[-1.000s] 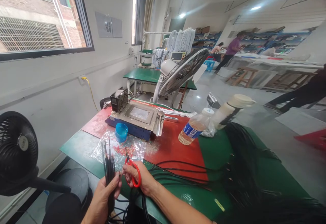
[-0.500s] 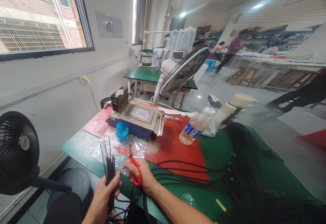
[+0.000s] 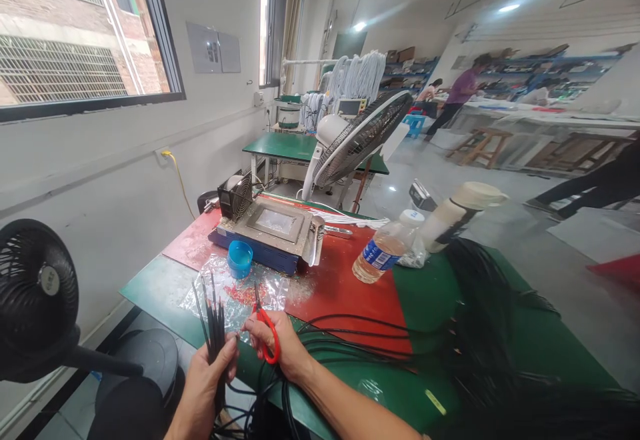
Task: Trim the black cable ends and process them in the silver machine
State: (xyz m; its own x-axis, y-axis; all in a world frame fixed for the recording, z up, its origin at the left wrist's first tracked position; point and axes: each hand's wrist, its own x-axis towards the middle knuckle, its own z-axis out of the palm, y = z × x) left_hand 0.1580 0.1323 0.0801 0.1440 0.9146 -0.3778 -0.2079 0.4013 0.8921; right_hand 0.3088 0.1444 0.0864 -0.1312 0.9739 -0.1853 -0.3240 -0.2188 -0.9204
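Observation:
A bundle of black cables (image 3: 216, 327) stands upright in my left hand (image 3: 213, 368), its thin stripped ends pointing up. My right hand (image 3: 280, 343) has red-handled scissors (image 3: 270, 337) hooked in it, blades pointing up and away. The thumb and forefinger of that hand pinch together close to the left thumb; whatever tiny piece is between them is too small to make out. Just beyond both hands, a clear plastic sheet (image 3: 200, 297) carries red and pale scraps (image 3: 243, 293). More black cables run from under my right wrist across the table to the right.
A blue cup (image 3: 240, 260) stands before a blue-sided metal-topped machine (image 3: 260, 243) with a small fan. Right of it are a labelled bottle (image 3: 377, 253), a cream flask (image 3: 457, 217) and a heap of black cables (image 3: 480, 307). A black fan (image 3: 37, 300) stands left. People are farther back.
Almost nothing differs. The tops of the cables in my left hand have tilted slightly left, and both hands keep their grip.

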